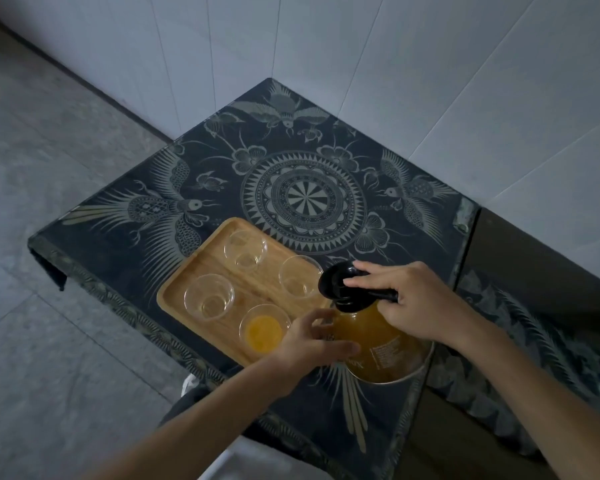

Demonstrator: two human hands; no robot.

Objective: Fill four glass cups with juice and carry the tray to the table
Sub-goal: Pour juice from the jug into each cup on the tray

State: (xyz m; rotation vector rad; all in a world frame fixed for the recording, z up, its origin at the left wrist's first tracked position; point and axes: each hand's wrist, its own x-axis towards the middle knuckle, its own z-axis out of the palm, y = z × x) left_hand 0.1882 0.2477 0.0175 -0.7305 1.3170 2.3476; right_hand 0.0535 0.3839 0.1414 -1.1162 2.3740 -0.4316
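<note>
Head: hands [361, 317] grip jug [378, 348] (juice-filled).

1 head-worn wide-angle camera looks steeply down and forward from above the dark cloth-covered table with pale bird and mandala patterns [312, 202], close over its near corner. White tiled walls meet in a corner toward 12 o'clock; grey stone floor [49, 237] fills 9 o'clock. Both forearms enter from 6 o'clock.
</note>
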